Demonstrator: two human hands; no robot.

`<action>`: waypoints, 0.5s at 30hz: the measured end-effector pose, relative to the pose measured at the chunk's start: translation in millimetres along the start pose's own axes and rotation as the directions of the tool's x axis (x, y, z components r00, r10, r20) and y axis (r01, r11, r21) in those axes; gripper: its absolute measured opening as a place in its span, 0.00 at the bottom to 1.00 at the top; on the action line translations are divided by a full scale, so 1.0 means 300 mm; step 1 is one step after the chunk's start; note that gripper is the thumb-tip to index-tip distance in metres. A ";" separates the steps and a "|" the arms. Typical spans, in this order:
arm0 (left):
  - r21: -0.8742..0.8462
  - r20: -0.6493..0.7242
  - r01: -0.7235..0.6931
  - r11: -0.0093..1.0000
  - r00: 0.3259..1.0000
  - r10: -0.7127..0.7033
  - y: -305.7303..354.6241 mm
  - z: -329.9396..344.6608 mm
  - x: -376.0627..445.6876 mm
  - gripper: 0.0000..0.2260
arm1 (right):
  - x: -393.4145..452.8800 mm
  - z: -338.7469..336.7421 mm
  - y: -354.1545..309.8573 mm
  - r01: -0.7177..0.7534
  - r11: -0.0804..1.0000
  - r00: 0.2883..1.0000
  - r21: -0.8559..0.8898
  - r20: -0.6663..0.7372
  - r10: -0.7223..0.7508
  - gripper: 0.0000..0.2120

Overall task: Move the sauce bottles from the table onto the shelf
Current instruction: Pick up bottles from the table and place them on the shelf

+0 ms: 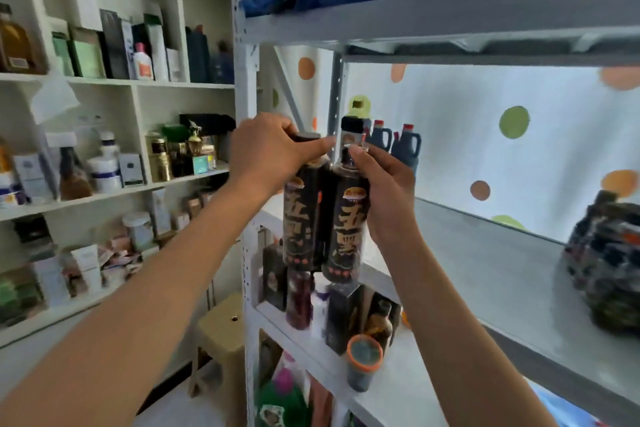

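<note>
left hand [273, 152] gripping cap of left sauce bottle [303, 211], right hand [384, 191] wrapped round neck of right sauce bottle [346, 222]; both airborne at shelf [485, 253] edge. lift clear of lip, set upright, release after.

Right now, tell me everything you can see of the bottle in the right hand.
The right-hand bottle is a tall dark cylinder, glossy like plastic or glass, with a black label bearing large gold characters and a row of red dots near its base. Its neck narrows to a black cap. It tilts slightly, held in the air at the front edge of the grey metal shelf, not resting on it. The right hand grips its upper part; it seems to touch the left-hand bottle.
</note>
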State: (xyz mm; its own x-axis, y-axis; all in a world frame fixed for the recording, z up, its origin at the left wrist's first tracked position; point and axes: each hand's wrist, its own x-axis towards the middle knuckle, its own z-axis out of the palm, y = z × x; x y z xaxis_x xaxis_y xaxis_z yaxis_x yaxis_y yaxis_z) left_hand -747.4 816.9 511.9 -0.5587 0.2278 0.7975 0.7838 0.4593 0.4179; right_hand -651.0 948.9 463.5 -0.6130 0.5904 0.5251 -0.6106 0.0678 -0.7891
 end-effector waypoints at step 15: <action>-0.155 0.094 -0.001 0.988 0.995 0.016 -0.030 0.525 0.152 0.28 | 0.285 -0.176 0.201 0.029 0.940 0.925 -0.340 -0.347 -0.154 0.05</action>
State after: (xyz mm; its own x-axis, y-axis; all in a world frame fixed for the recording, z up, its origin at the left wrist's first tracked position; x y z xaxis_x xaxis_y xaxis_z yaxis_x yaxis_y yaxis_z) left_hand -822.7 958.3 475.8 -0.5692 0.3151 0.7594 0.8170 0.3207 0.4793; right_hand -713.8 1045.8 443.9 -0.2988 0.8148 0.4968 -0.4215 0.3543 -0.8347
